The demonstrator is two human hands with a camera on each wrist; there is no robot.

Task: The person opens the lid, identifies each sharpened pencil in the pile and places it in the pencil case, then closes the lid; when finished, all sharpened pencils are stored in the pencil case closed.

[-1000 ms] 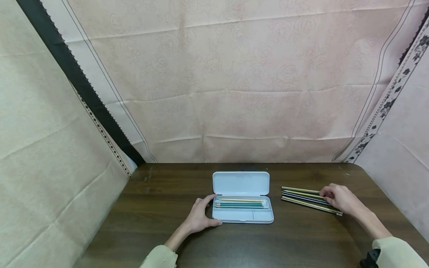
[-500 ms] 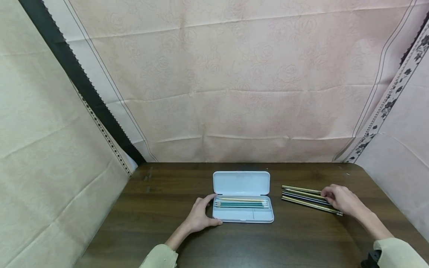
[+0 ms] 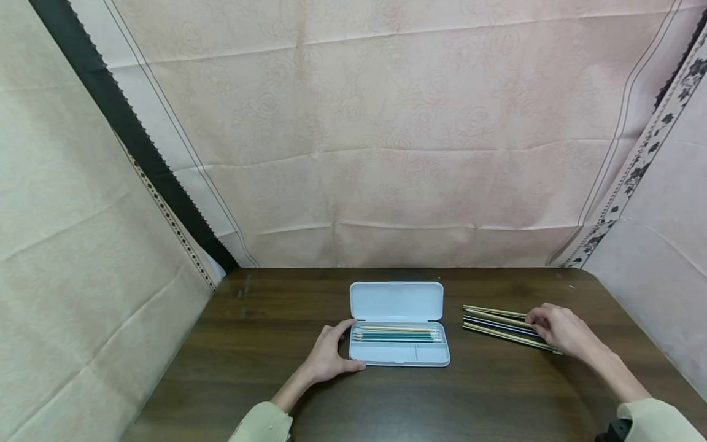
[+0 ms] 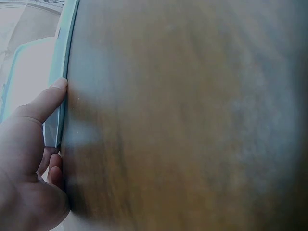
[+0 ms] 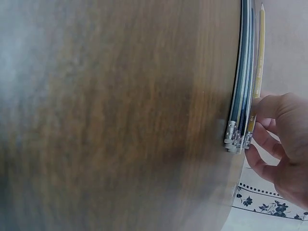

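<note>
An open light-blue pencil case (image 3: 381,353) stands on the table, its lid (image 3: 396,301) tilted back. Several green pencils and a yellowish one (image 3: 394,329) lie in its rear compartment. My left hand (image 3: 326,356) grips the case's left end, thumb at the front corner and fingers at the back. To the right of the case, several dark and yellow pencils (image 3: 497,329) lie side by side. My right hand (image 3: 560,328) is over their right ends. In the right wrist view, thumb and fingers pinch a yellow pencil (image 5: 260,62) near its eraser end, beside the dark green pencils (image 5: 243,72).
The brown wooden table (image 3: 248,368) reaches back to a pale cloth (image 3: 386,153) hanging behind it. More cloth hangs at the left (image 3: 83,245) and right (image 3: 663,245). In the case, a divider splits the front compartment.
</note>
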